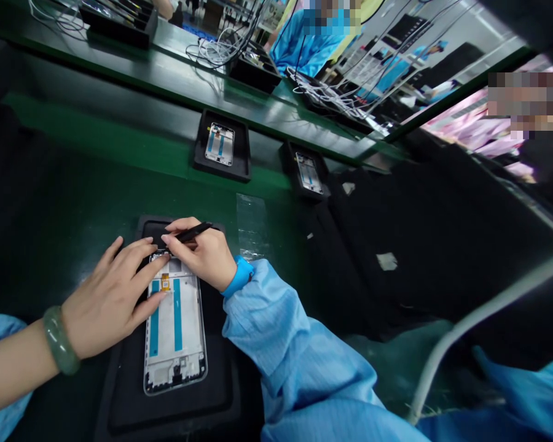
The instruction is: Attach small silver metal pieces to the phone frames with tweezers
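Observation:
A phone frame (190,325) with two blue strips and an orange flex connector (165,282) lies on a black foam tray (120,393) in front of me. My left hand (115,291) rests over its upper left part, fingers spread and fingertips touching the frame. Pinched in my right hand (207,255) is a black pen-shaped tool (193,232), its lower end at the top edge of the frame. My fingers hide the tool's tip. Around my right wrist sits a blue band (238,276).
Two more black trays holding phone frames (220,145) (308,173) stand farther back. A clear plastic film (252,227) lies on the green mat. Dark foam stacks (424,245) and a pale curved tube (470,307) are at right. Cables (221,49) and a person (299,40) are beyond the ledge.

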The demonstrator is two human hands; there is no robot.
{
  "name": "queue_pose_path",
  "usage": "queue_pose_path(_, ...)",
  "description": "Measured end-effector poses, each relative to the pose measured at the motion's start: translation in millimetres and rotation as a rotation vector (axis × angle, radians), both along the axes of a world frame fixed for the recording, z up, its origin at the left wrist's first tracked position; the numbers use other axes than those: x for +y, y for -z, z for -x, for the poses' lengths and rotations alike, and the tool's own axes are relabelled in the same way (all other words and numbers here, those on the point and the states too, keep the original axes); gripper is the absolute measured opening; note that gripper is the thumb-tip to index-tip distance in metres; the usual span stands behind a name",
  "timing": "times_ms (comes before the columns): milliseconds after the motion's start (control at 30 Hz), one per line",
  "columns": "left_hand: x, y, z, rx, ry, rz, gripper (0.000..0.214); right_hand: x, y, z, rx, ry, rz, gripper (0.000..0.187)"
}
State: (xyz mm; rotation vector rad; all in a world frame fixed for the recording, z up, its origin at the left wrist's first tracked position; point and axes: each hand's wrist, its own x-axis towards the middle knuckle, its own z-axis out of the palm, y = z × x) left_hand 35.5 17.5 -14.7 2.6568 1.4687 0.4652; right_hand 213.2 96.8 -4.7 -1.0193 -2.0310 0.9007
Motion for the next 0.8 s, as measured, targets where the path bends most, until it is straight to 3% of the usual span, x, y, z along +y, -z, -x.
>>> queue_pose_path(233,0,-1.9,-2,-0.001,-0.005,0.002,0.049,-1,1.2,-1,0.000,0.024,-0.005,0.017)
queue_pose_path(467,0,-1.2,-1,0.033,0.002,-0.030,0.048,0,2.0,-9,-0.033,0.073,-0.106,0.014)
queue_pose_path(567,0,-0.5,0,0.031,0.000,-0.029,0.047,3,-0.2,-15,0.064,0.132,-0.022,0.017)
queue_pose_path(667,0,-0.3,-1,0.026,-0.007,-0.020,0.047,3,-1.7,-15,0.101,0.090,0.048,0.020)
queue_pose_path(800,0,-0.6,-1,0.039,-0.013,0.000,0.048,-1,-0.8,-6,0.004,-0.003,-0.017,0.017)
